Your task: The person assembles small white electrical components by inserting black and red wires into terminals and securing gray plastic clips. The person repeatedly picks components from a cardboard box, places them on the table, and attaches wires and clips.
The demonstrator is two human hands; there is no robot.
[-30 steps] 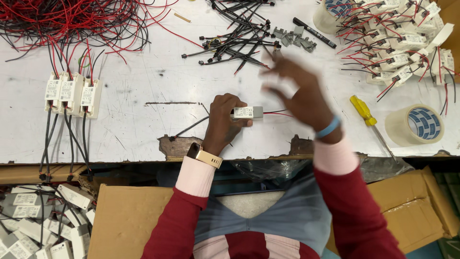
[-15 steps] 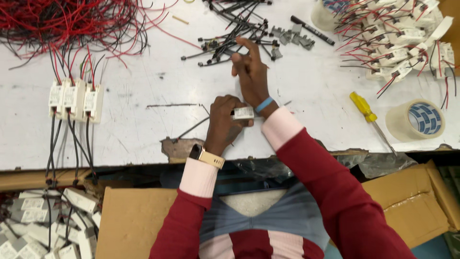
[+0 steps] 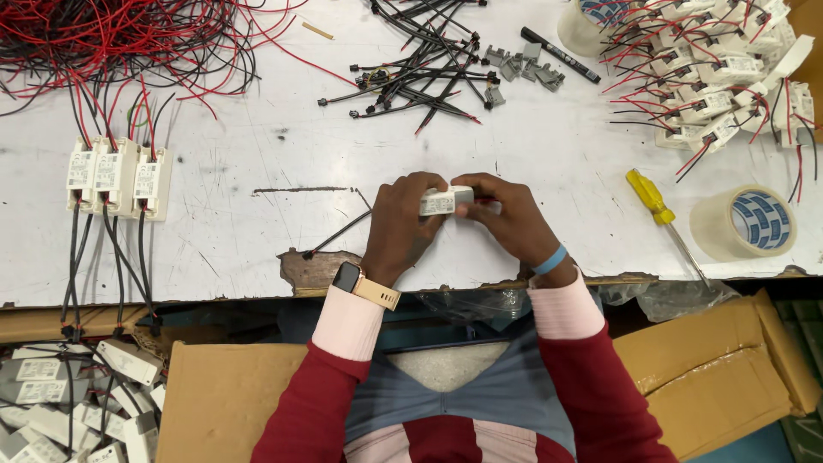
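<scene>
White module (image 3: 444,201) gripped by left hand (image 3: 401,227); right hand (image 3: 507,219) touching

On the desk (image 3: 257,163), a small module (image 3: 446,200) sits near the front edge between the left hand (image 3: 403,227) and right hand (image 3: 510,219). A wire tangle (image 3: 111,39) lies far left, three modules (image 3: 116,176) before it. Cable pieces (image 3: 420,64) lie behind the hands. A screwdriver (image 3: 656,210) and tape roll (image 3: 750,223) lie right.

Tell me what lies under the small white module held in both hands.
Under the small white module shows bare white table, chipped at its near edge. The left hand and right hand cover its ends, hiding the wiring there.
</scene>
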